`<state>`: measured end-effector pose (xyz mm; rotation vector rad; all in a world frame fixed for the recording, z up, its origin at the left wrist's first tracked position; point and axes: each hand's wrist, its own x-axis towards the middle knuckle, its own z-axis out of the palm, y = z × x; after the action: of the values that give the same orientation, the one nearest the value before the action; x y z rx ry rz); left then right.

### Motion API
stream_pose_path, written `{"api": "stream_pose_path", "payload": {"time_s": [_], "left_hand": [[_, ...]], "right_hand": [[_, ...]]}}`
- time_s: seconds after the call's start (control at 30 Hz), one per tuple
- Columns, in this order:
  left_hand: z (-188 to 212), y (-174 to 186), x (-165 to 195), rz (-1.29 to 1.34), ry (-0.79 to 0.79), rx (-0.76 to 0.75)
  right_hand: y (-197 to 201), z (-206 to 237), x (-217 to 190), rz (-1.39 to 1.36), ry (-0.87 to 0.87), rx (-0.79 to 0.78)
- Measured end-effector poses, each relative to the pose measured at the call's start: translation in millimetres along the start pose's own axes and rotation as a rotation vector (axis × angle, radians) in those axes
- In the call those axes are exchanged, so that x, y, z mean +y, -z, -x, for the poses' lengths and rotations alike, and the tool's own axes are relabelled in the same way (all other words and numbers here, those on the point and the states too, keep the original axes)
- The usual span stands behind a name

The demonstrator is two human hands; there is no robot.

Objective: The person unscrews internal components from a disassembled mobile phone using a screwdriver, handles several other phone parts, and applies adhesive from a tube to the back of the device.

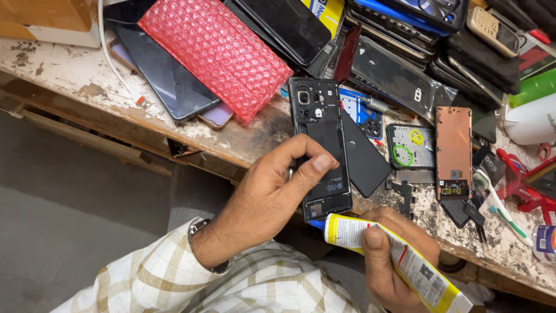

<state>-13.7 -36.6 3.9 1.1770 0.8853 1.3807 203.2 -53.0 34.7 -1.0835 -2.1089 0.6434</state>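
Observation:
My left hand (272, 194) grips an opened black phone body (319, 130) with its back removed, thumb across its lower middle, holding it above the bench edge. My right hand (385, 264) squeezes a yellow and white glue tube (399, 261); its blue nozzle (317, 224) touches the phone's bottom corner. A black back cover (368, 156) lies just right of the phone on the bench.
The worn white bench (75, 75) holds a red bubble-wrap pouch (217, 49), a dark tablet (156, 66), a copper-coloured phone panel (453, 150), a grey frame with green and yellow rings (411, 146), a toothbrush (498, 206), and stacked phones at the back.

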Motion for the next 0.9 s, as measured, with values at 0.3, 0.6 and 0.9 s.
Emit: {"api": "stream_pose_path", "payload": {"time_s": [0.3,0.6,0.9], "left_hand": [[2.3,3.6,0.5,-0.058,0.002,-0.024],[8.8,20.7,2.7,0.025,0.065,-0.188],[24.0,13.8,-1.6,0.173,0.217,-0.333]], "right_hand": [[-3.2,3.3,9.9,0.019,-0.088,-0.010],[-6.6,-16.7,28.7,-0.817,-0.462,0.473],[-1.7,-46.3,33.3,-0.134,-0.334,0.434]]}}
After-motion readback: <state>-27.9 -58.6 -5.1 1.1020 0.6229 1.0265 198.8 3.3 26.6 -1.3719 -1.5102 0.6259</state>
